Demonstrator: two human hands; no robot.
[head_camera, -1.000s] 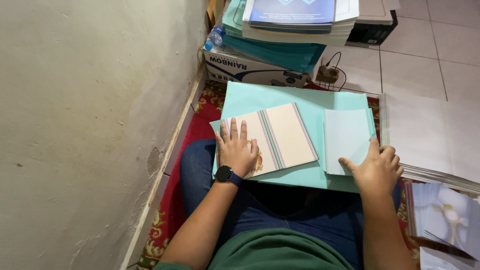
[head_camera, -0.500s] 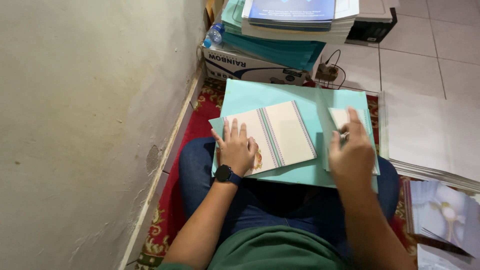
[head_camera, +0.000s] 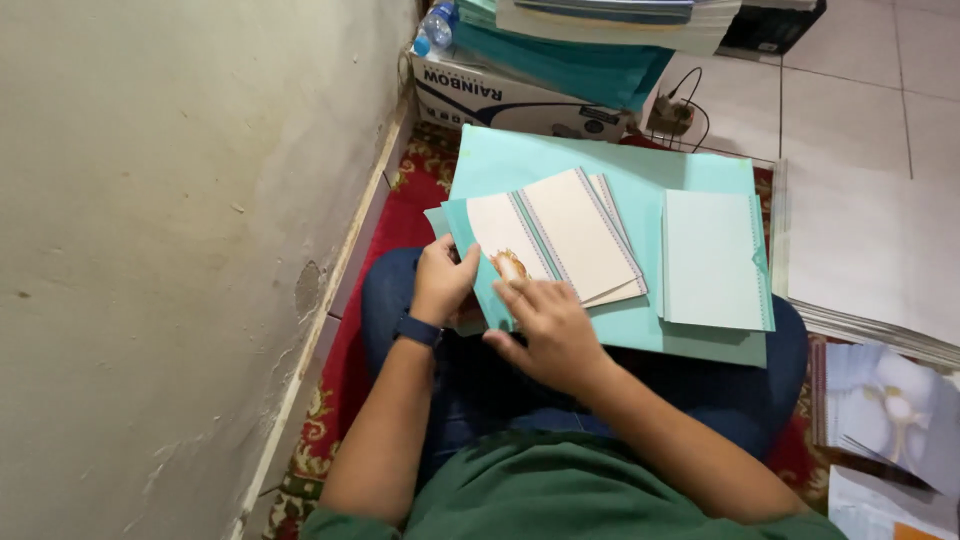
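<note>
Leftmost, the grey wall (head_camera: 170, 250) runs beside a red patterned rug (head_camera: 370, 290). Next, the left hand (head_camera: 443, 283), with a dark watch (head_camera: 417, 330) on its wrist, pinches the left edge of a folded card (head_camera: 560, 235), cream inside with teal trim, thumb on top and fingers curled under it. The card lies on a large teal sheet (head_camera: 620, 330) across the person's lap. Just right of that hand, the right hand (head_camera: 545, 330) rests on the card's lower corner, fingers flat and spread, gripping nothing. Further right, a pale teal card (head_camera: 712, 258) lies flat on the same sheet, apart from both hands. Rightmost, stacked white sheets (head_camera: 870, 250) cover the tiled floor
</note>
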